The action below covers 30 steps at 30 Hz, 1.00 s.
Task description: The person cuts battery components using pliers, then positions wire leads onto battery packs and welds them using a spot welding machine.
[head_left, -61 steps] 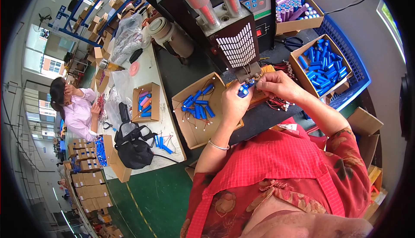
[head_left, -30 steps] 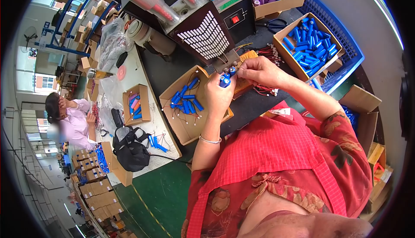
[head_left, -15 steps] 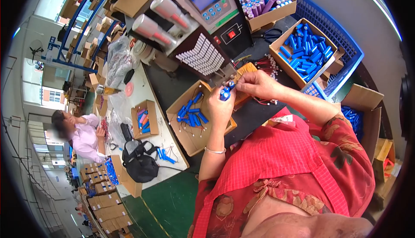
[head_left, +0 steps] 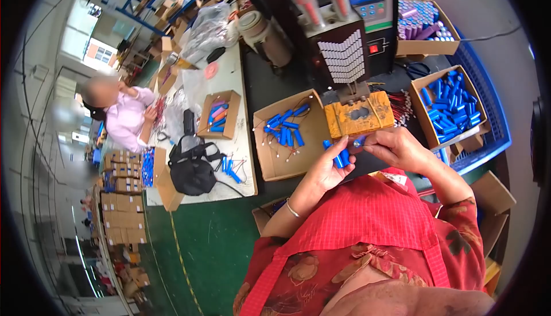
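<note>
My left hand is closed around blue cylindrical battery cells, just in front of the machine. Close beside it, my right hand pinches one blue battery cell with its end showing. Both hands are below a yellow taped block with a dark worn patch on it. Above that block stands a black spot-welding machine with a screen, its metal tips just over the block's back edge. To the left, a cardboard box holds several wired blue cells.
At right, a cardboard box of loose blue cells sits by a blue plastic basket. Behind it is a box of purple and blue cells. A black bag lies on the white table, where a person in pink sits.
Both hands have come away from the welding tips toward my body, with cells in them. The yellow block now shows uncovered. My view has turned, shifting the scene rightward.
</note>
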Available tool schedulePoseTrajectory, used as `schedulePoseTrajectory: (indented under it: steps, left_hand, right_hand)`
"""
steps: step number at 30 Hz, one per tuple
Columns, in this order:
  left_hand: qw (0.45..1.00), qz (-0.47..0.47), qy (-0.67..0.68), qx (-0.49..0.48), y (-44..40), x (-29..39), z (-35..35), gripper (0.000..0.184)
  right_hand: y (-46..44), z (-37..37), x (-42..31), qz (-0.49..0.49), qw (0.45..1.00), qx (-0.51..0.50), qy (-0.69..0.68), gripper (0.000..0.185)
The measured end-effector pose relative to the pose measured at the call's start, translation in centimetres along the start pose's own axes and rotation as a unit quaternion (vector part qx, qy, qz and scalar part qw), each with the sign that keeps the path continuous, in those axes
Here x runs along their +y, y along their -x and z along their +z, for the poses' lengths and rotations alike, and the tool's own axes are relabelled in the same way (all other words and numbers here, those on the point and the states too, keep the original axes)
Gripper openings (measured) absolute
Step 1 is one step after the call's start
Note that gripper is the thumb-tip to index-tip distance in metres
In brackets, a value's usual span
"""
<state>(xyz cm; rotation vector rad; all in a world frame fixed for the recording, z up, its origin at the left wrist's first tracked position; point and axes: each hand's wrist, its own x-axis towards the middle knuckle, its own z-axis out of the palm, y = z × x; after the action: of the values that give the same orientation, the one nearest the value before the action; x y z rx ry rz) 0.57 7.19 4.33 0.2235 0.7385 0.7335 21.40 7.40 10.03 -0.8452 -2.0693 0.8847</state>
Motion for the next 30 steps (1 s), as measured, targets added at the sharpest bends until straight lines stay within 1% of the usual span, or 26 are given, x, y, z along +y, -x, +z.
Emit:
schedulePoseTrajectory:
  steps: [1,3,5,7,10,11,12,13,14,15,16,17,18,19,20,22,23,24,26,28,30]
  left_hand:
    - [1.0,-0.005,-0.013,-0.008,0.4,-0.1,0.0,0.023]
    - [0.999,-0.009,-0.032,-0.017,0.8,-0.3,-0.1,0.023]
    - [0.999,-0.016,-0.036,-0.032,1.1,-0.6,-0.5,0.023]
    - [0.997,-0.017,-0.062,-0.042,1.6,-0.6,-0.9,0.024]
    - [0.996,-0.022,-0.073,-0.047,2.8,-0.7,-1.4,0.027]
    - [0.994,-0.018,-0.082,-0.07,3.0,-0.7,-1.7,0.027]
    - [0.991,-0.014,-0.091,-0.093,3.4,-0.5,-1.6,0.027]
    - [0.991,-0.005,-0.108,-0.081,3.9,-0.3,-1.4,0.031]
    - [0.99,0.016,-0.123,-0.065,4.3,-0.2,-1.2,0.031]
    - [0.99,0.042,-0.123,-0.059,4.6,0.0,-1.2,0.029]
    - [0.989,0.056,-0.115,-0.068,4.6,0.3,-1.3,0.027]
    - [0.99,0.067,-0.101,-0.072,4.4,0.8,-1.4,0.024]
    - [0.988,0.076,-0.091,-0.101,4.0,1.3,-1.7,0.022]
    - [0.987,0.1,-0.091,-0.086,4.1,1.6,-1.3,0.02]
    - [0.987,0.111,-0.087,-0.078,4.2,2.0,-0.4,0.019]
    - [0.986,0.121,-0.084,-0.081,3.7,2.7,0.4,0.017]
    - [0.985,0.125,-0.08,-0.09,3.3,3.1,0.6,0.018]
    - [0.984,0.125,-0.074,-0.101,2.8,3.4,0.8,0.019]
    - [0.986,0.112,-0.055,-0.112,1.6,4.1,0.8,0.023]
    - [0.986,0.111,-0.056,-0.115,0.9,4.5,1.6,0.022]
    - [0.962,0.197,-0.16,-0.097,0.2,4.8,2.5,0.023]
  right_hand:
    - [0.1,0.1,-0.5,-0.025,0.999,-0.025,0.032,0.01]
    - [0.6,0.5,-1.1,-0.004,0.996,-0.075,0.043,0.01]
    - [1.0,1.0,-1.6,-0.018,0.995,-0.093,0.039,0.009]
    - [1.1,1.3,-2.2,-0.052,0.989,-0.128,0.048,0.009]
    - [1.3,1.8,-2.7,-0.078,0.984,-0.146,0.059,0.009]
    - [1.5,2.0,-2.8,-0.094,0.982,-0.155,0.054,0.009]
    - [1.6,2.1,-3.1,-0.089,0.982,-0.155,0.065,0.01]
    - [1.7,2.1,-3.4,-0.082,0.982,-0.154,0.074,0.011]
    - [1.6,1.8,-3.6,-0.086,0.981,-0.155,0.074,0.016]
    - [1.7,1.5,-3.8,-0.087,0.981,-0.137,0.104,0.023]
    - [1.7,1.1,-3.9,-0.064,0.981,-0.14,0.117,0.026]
    - [1.8,0.8,-3.7,-0.088,0.98,-0.12,0.135,0.023]
    - [2.0,0.8,-3.2,-0.101,0.98,-0.104,0.134,0.02]
    - [2.2,0.7,-2.7,-0.116,0.98,-0.088,0.133,0.017]
    - [2.2,0.6,-2.6,-0.107,0.984,-0.081,0.114,0.013]
    - [2.4,0.6,-2.2,-0.109,0.985,-0.049,0.127,0.013]
    - [2.4,0.6,-1.7,-0.13,0.979,-0.039,0.151,0.011]
    - [2.3,0.5,-1.3,-0.125,0.979,-0.036,0.154,0.011]
    - [1.9,0.4,-0.5,-0.13,0.96,0.003,0.247,0.012]
    - [1.6,0.6,1.1,-0.104,0.948,0.093,0.284,0.013]
    - [1.0,0.5,2.7,-0.082,0.932,0.176,0.307,0.015]
